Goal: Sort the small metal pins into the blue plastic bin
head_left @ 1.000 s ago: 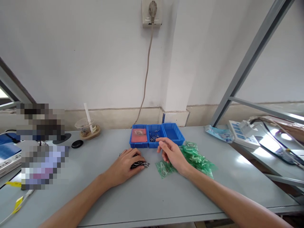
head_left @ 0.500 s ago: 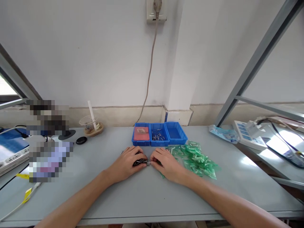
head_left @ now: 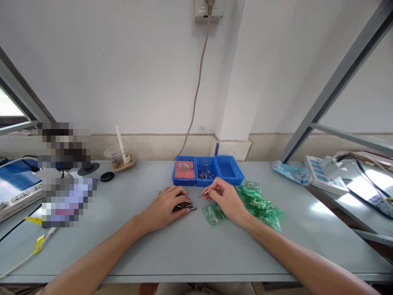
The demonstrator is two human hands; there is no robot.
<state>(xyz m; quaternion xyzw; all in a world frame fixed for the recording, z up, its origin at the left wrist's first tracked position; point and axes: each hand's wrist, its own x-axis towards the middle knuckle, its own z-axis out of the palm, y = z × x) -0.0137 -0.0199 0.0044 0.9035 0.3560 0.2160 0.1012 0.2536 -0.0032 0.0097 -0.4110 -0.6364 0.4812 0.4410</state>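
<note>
My left hand (head_left: 170, 207) rests on the table, its fingers curled round a heap of small dark and silver metal pins (head_left: 183, 205). Some pin ends stick out past its thumb and behind the fingers. Between thumb and fingertips, my right hand (head_left: 225, 198) pinches one small metal pin (head_left: 206, 192), just above the table in front of the blue bins. Below its wrist lies a green plastic bag (head_left: 213, 214) of small metal pieces. Loose pins (head_left: 205, 173) lie in the middle blue bin (head_left: 201, 183).
The left blue bin (head_left: 183, 182) holds a pink pad with a small clear packet. To its right stands another blue bin (head_left: 229, 171). Several green bags (head_left: 260, 205) are piled at the right. A power strip (head_left: 325, 174) and a plastic cup (head_left: 116, 153) stand farther out.
My right hand has moved up and to the right, away from the heap, with a pin in its pinch. The near green bag is uncovered. My left hand has stayed at the heap.
</note>
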